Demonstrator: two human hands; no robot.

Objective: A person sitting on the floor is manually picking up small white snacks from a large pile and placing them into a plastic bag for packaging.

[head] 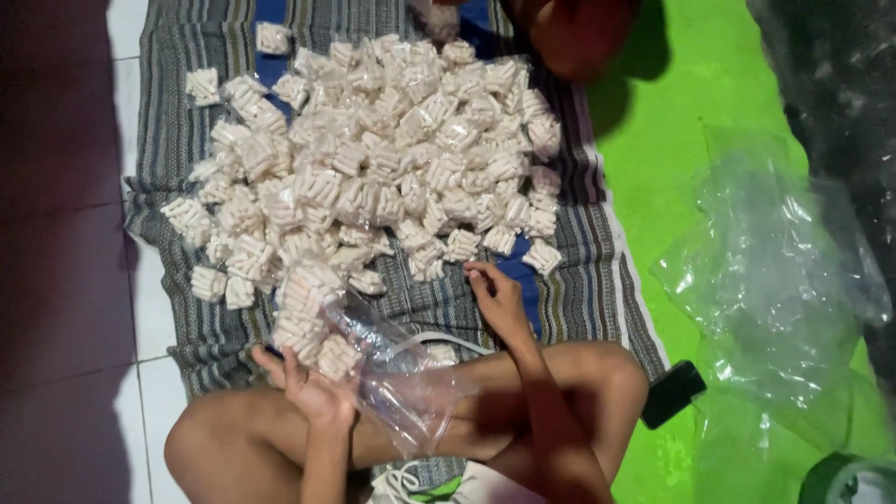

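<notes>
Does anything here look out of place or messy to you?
Mostly orderly: the small white snack packets sit heaped on the striped cloth. A few packets lie apart at the cloth's far left edge, and a dark flat phone-like thing lies half off the cloth by the knee. Nothing looks spilled or torn.

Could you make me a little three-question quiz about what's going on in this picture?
1. True or false: the left hand holds a clear plastic bag.
2. What lies heaped on the striped cloth: A) small white snack packets, B) coins, C) shoes?
3. Which hand reaches toward the heap's near edge?

Key: 1 true. 2 A. 3 The right hand.
</notes>
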